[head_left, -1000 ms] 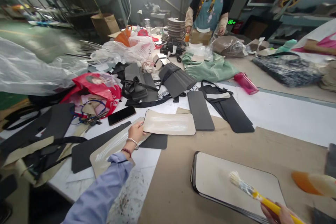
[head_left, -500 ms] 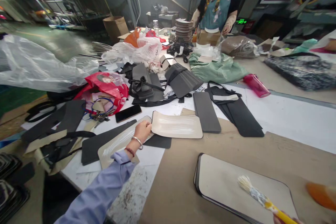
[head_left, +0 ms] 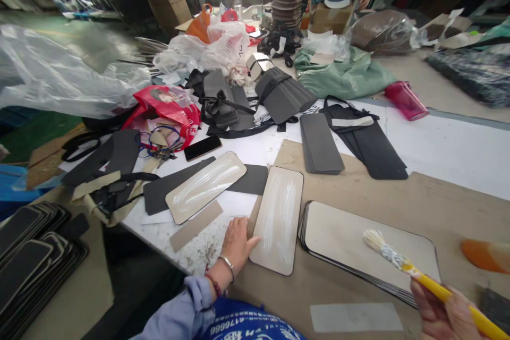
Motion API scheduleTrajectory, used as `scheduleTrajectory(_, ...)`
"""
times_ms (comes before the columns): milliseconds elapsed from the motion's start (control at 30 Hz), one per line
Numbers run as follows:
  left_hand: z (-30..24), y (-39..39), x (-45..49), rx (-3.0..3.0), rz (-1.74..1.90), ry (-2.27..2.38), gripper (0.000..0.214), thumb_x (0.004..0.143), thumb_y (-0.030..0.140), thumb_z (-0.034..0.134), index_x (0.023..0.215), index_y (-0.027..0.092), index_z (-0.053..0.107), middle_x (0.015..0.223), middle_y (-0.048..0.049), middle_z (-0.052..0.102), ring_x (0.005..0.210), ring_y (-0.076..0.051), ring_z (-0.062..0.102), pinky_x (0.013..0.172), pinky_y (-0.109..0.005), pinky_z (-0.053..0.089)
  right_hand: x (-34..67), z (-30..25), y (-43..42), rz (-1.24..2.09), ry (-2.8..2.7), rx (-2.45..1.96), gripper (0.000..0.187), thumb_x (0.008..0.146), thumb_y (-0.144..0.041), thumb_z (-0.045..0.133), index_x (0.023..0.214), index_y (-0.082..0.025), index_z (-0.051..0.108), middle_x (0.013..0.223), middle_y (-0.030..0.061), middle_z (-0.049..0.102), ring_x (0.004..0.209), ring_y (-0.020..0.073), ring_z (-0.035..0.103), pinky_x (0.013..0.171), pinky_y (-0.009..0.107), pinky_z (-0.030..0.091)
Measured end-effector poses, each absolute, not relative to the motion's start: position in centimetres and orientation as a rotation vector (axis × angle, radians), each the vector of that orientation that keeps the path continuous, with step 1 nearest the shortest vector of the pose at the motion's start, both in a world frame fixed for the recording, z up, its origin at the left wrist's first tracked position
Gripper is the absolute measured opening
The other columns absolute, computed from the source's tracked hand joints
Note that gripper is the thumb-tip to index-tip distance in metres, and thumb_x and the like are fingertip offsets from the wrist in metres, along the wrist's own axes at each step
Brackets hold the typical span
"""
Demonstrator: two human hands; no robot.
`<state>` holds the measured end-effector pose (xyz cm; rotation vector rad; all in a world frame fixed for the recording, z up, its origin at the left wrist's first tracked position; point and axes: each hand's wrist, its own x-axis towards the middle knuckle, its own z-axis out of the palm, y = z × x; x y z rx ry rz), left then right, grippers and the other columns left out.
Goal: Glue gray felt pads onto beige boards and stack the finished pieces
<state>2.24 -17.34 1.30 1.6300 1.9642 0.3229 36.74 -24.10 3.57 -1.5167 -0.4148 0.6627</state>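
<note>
Fingers of my left hand (head_left: pixel 236 244) lie spread on the worktop (head_left: pixel 358 191), grip apart, thumb touching the left edge of a glue-streaked beige panel (head_left: pixel 279 218) lying flat just beside a stack of like panels (head_left: pixel 346 239). Over that stack's right part hangs the bristle end of the yellow-handled brush (head_left: pixel 402 266), my right hand (head_left: pixel 442 313) clamped round its handle in a tight grip.

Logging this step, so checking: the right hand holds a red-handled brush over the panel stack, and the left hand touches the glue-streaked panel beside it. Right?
Not quite: the head view shows the brush handle is yellow, not red. The rest holds: the right hand holds it over the panel stack, and the left hand touches the glue-streaked panel beside it.
</note>
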Motion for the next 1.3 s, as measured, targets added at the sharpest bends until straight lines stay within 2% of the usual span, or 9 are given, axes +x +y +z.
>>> scheduleTrajectory(167,0.2,-17.8,3.4,1.696,0.143,1.919,0.016,0.072,0.013,0.056,0.087,0.017,0.05,0.097,-0.0074,0.048,0.097,-0.021,0.044,0.089,-0.037,0.037,34.4,6.0,-23.7,0.534,-0.28,-1.542,0.028,0.065,-0.03,0.072,0.084,-0.014,0.057,0.089,0.0058,0.062,0.083,0.0199,0.062,0.073,0.039,0.057)
scheduleTrajectory(367,-0.4,-18.1,4.0,1.605,0.217,1.969,0.016,0.07,0.007,0.052,0.08,0.018,0.045,0.091,-0.005,0.045,0.092,-0.019,0.043,0.087,-0.034,0.036,32.8,7.6,-23.8,0.605,-0.16,-1.502,0.024,0.067,-0.03,0.07,0.076,-0.013,0.057,0.091,0.0057,0.061,0.085,0.0152,0.062,0.076,0.027,0.056)
scheduleTrajectory(567,-0.2,-18.2,4.4,1.594,0.274,1.953,0.021,0.068,0.005,0.051,0.068,0.02,0.037,0.079,-0.0023,0.043,0.083,-0.018,0.043,0.081,-0.031,0.036,33.1,7.2,-24.7,0.58,-0.295,-1.491,0.024,0.07,-0.033,0.066,0.077,-0.012,0.057,0.092,0.0076,0.061,0.086,0.0188,0.062,0.075,0.032,0.057)
scheduleTrajectory(733,1.3,-17.4,3.5,1.293,0.453,1.704,0.021,0.068,0.014,0.05,0.058,0.02,0.033,0.059,0.0046,0.037,0.061,-0.012,0.039,0.062,-0.025,0.034,33.9,7.3,-25.1,0.617,-0.141,-1.414,0.024,0.067,-0.028,0.071,0.08,-0.012,0.058,0.094,0.0059,0.062,0.085,0.0145,0.062,0.076,0.024,0.056)
scheduleTrajectory(800,2.7,-16.0,2.8,1.113,0.551,1.512,0.018,0.071,0.027,0.051,0.061,0.019,0.038,0.056,0.0057,0.04,0.054,-0.01,0.038,0.054,-0.023,0.031,34.3,7.3,-25.0,0.651,-0.108,-1.391,0.025,0.065,-0.027,0.072,0.08,-0.013,0.059,0.093,0.0044,0.062,0.085,0.0134,0.062,0.075,0.022,0.056)
scheduleTrajectory(933,5.0,-13.2,1.3,1.01,0.585,1.408,0.027,0.067,0.044,0.054,0.069,0.019,0.045,0.051,0.0065,0.046,0.046,-0.009,0.039,0.046,-0.021,0.027,34.1,7.1,-23.7,0.706,-0.105,-1.374,0.026,0.061,-0.029,0.074,0.076,-0.012,0.061,0.085,0.0028,0.063,0.076,0.012,0.063,0.071,0.021,0.056)
scheduleTrajectory(1100,4.9,-12.7,0.2,0.898,0.584,1.49,0.031,0.057,0.043,0.064,0.066,0.017,0.049,0.05,0.0048,0.052,0.047,-0.009,0.044,0.047,-0.021,0.03,30.8,6.5,-19.3,0.807,-0.305,-1.397,0.032,0.066,-0.036,0.071,0.085,-0.012,0.061,0.091,0.004,0.062,0.08,0.0132,0.063,0.075,0.026,0.055)
scheduleTrajectory(1233,4.4,-14.1,-0.3,0.611,0.543,1.4,0.047,0.054,0.042,0.069,0.09,0.014,0.057,0.066,-0.0009,0.064,0.058,-0.013,0.055,0.054,-0.023,0.037,27.2,5.4,-14.0,0.89,-0.735,-1.431,0.031,0.074,-0.038,0.062,0.095,-0.015,0.059,0.099,0.0067,0.062,0.087,0.0168,0.062,0.084,0.036,0.051)
scheduleTrajectory(1300,4.0,-14.8,-0.4,0.513,0.555,1.39,0.053,0.052,0.041,0.072,0.096,0.014,0.059,0.071,-0.0023,0.066,0.061,-0.014,0.056,0.056,-0.024,0.038,25.7,4.6,-11.3,0.82,-0.992,-1.444,0.029,0.078,-0.037,0.058,0.096,-0.015,0.059,0.098,0.0077,0.063,0.09,0.0179,0.061,0.087,0.039,0.048)
